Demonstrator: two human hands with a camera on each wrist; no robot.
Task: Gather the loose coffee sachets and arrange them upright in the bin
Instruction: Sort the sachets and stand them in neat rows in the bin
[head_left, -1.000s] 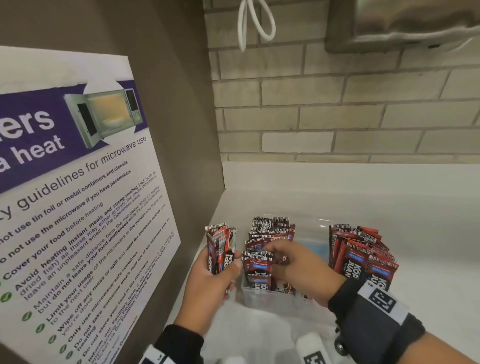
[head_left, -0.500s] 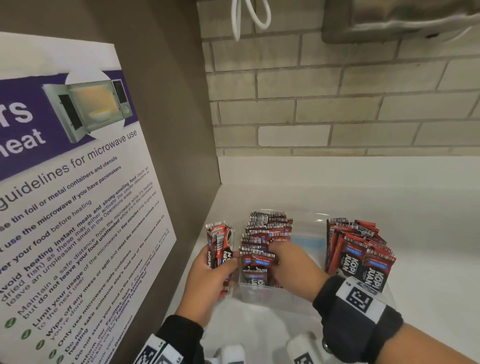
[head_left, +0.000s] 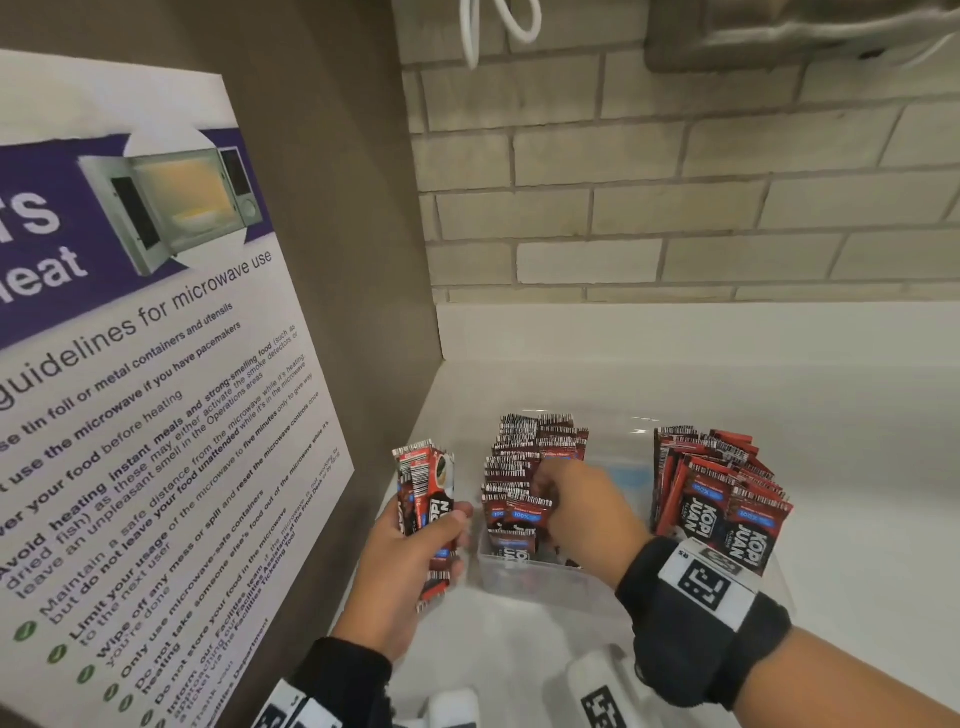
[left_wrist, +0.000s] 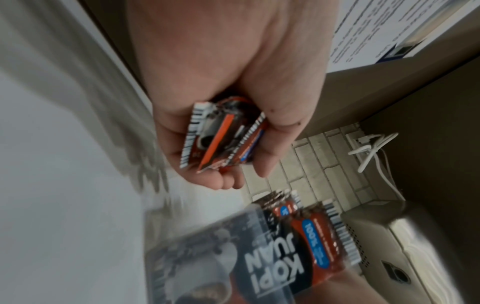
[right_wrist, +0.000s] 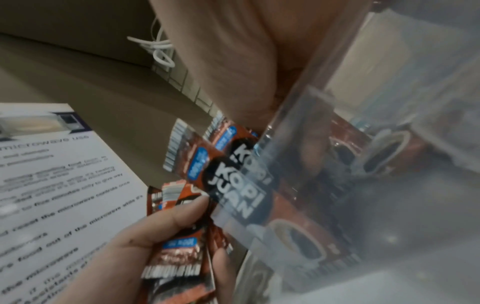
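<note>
A clear plastic bin (head_left: 524, 579) stands on the white counter (head_left: 862, 467). In it, red-and-black coffee sachets stand upright in a left row (head_left: 535, 452) and a right row (head_left: 722, 493). My left hand (head_left: 415, 556) grips a small bundle of sachets (head_left: 423, 499) upright just left of the bin; the left wrist view shows the bundle's (left_wrist: 221, 133) ends in my fist. My right hand (head_left: 576, 514) reaches into the bin's left row, its fingers curled around sachets there and its fingertips hidden among them. In the right wrist view the bin wall (right_wrist: 389, 185) blurs them.
A brown side panel carrying a microwave guidelines poster (head_left: 156, 415) rises close on the left. A brick wall (head_left: 675, 208) lies behind, with a white cable loop (head_left: 498, 31) and a metal dispenser (head_left: 779, 31) overhead. White marked devices (head_left: 597, 691) lie near the counter's front edge.
My right hand has slid a little further back along the left row of sachets. My left hand still holds its bundle beside the bin.
</note>
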